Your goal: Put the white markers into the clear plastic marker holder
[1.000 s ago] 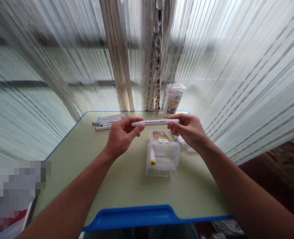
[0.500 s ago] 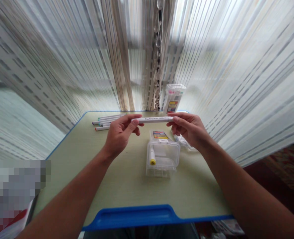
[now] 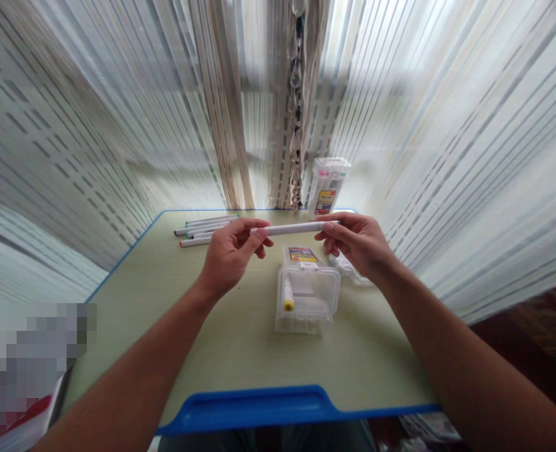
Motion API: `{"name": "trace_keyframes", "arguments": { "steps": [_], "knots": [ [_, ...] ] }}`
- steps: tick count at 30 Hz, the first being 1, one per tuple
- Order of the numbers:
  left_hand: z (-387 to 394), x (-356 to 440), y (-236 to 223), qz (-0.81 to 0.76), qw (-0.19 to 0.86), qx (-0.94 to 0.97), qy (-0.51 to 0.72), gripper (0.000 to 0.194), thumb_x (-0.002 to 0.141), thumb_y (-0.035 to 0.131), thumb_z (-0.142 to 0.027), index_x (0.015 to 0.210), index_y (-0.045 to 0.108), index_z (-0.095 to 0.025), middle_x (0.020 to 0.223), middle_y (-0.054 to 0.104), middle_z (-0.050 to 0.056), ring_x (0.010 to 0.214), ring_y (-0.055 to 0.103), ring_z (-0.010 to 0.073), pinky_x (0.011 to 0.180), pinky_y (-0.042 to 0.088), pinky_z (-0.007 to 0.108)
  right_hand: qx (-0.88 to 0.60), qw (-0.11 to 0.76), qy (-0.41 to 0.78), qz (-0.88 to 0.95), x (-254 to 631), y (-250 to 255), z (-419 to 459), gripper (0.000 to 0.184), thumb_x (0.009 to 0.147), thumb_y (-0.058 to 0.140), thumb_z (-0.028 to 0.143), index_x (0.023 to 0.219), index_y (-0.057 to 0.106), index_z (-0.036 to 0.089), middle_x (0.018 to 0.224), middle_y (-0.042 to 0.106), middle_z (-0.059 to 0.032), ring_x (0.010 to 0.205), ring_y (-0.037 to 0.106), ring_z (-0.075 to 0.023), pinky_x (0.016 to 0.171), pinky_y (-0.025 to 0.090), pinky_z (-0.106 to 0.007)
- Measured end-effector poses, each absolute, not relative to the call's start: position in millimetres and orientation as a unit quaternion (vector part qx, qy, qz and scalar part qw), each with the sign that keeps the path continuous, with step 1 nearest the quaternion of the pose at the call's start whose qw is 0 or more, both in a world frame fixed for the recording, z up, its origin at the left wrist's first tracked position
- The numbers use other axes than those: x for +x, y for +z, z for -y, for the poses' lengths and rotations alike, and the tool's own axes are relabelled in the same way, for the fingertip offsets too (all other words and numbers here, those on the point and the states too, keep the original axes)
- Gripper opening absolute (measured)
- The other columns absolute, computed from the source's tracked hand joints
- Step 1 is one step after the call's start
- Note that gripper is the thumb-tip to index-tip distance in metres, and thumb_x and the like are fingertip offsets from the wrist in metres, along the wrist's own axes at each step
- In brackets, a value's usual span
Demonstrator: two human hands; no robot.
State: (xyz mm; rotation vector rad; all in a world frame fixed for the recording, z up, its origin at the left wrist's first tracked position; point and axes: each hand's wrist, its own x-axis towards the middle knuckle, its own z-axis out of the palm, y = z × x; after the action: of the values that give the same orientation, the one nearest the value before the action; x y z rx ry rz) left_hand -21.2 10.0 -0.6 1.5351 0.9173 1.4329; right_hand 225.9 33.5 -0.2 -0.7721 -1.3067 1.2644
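Note:
A white marker pen (image 3: 294,228) is held level above the table, one end in each hand. My left hand (image 3: 230,254) pinches its left end between thumb and fingers. At the other end, my right hand (image 3: 355,242) grips it the same way, with a bit of teal showing at the tip. Below the pen, a clear plastic case (image 3: 308,295) lies on its side with its mouth towards me. Inside the case rests one marker with a yellow cap (image 3: 288,305). Several white markers (image 3: 197,232) lie on the table beyond my left hand.
A clear upright case (image 3: 327,188) holding markers stands at the table's back edge. Another clear plastic piece (image 3: 350,270) lies partly hidden under my right hand. The pale green table (image 3: 221,351) has a blue rim, and string curtains hang behind it.
The marker has been rolled between my fingers: its printed lettering, visible earlier, has turned out of sight. Both hands stay at nearly the same place, and the case has not moved.

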Motion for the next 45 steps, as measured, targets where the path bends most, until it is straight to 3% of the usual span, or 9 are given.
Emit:
{"name": "trace_keyframes", "arguments": {
  "steps": [7, 14, 23, 34, 39, 45],
  "knots": [
    [-10.4, -18.6, -2.4, -0.365, 0.419, 0.609, 0.566, 0.032, 0.074, 0.088, -0.035, 0.090, 0.072, -0.012, 0.070, 0.073, 0.003, 0.056, 0.063, 0.0106, 0.055, 0.051, 0.022, -0.340, 0.547, 0.496, 0.582, 224.5, -5.5, -33.6, 0.028, 0.069, 0.093, 0.034, 0.084, 0.078, 0.016, 0.065, 0.074, -0.0030, 0.048, 0.062, -0.0102, 0.042, 0.046, -0.021],
    [-10.7, -21.0, -1.1, -0.359, 0.455, 0.579, 0.573, 0.027, 0.083, 0.080, -0.034, 0.097, 0.075, -0.012, 0.076, 0.076, 0.007, 0.057, 0.064, 0.0116, 0.057, 0.052, 0.025, -0.328, 0.539, 0.538, 0.558, 225.0, -3.5, -34.1, 0.023, 0.073, 0.089, 0.036, 0.083, 0.078, 0.018, 0.071, 0.075, -0.0037, 0.050, 0.062, -0.0094, 0.043, 0.043, -0.021],
    [-13.6, -22.7, -2.4, -0.327, 0.529, 0.517, 0.588, 0.027, 0.084, 0.073, -0.032, 0.101, 0.073, -0.012, 0.076, 0.076, 0.007, 0.066, 0.070, 0.0155, 0.059, 0.056, 0.026, -0.327, 0.538, 0.578, 0.520, 226.2, 1.3, -33.4, 0.024, 0.075, 0.079, 0.031, 0.094, 0.080, 0.015, 0.076, 0.079, -0.0081, 0.049, 0.065, -0.0123, 0.043, 0.045, -0.023],
    [-13.3, -21.9, -5.2, -0.362, 0.441, 0.593, 0.568, 0.032, 0.078, 0.084, -0.037, 0.094, 0.073, -0.011, 0.075, 0.075, 0.005, 0.056, 0.064, 0.0109, 0.055, 0.051, 0.024, -0.348, 0.538, 0.549, 0.537, 223.7, -2.2, -32.8, 0.028, 0.066, 0.093, 0.033, 0.084, 0.079, 0.017, 0.067, 0.075, -0.0049, 0.047, 0.065, -0.0127, 0.039, 0.043, -0.022],
    [-12.7, -21.1, -6.0, -0.368, 0.435, 0.600, 0.561, 0.028, 0.076, 0.085, -0.035, 0.089, 0.074, -0.013, 0.074, 0.074, 0.003, 0.056, 0.064, 0.0103, 0.055, 0.050, 0.023, -0.351, 0.538, 0.532, 0.552, 223.1, -5.1, -32.9, 0.027, 0.066, 0.095, 0.034, 0.078, 0.076, 0.018, 0.062, 0.072, -0.0021, 0.048, 0.063, -0.0120, 0.040, 0.043, -0.022],
    [-12.4, -22.4, -5.8, -0.362, 0.461, 0.580, 0.565, 0.022, 0.081, 0.080, -0.030, 0.093, 0.076, -0.012, 0.076, 0.074, 0.004, 0.058, 0.064, 0.0099, 0.058, 0.052, 0.024, -0.351, 0.526, 0.559, 0.537, 223.5, -1.3, -32.0, 0.028, 0.068, 0.092, 0.038, 0.079, 0.078, 0.017, 0.069, 0.076, -0.0061, 0.049, 0.064, -0.0123, 0.041, 0.044, -0.022]
  ]
}}
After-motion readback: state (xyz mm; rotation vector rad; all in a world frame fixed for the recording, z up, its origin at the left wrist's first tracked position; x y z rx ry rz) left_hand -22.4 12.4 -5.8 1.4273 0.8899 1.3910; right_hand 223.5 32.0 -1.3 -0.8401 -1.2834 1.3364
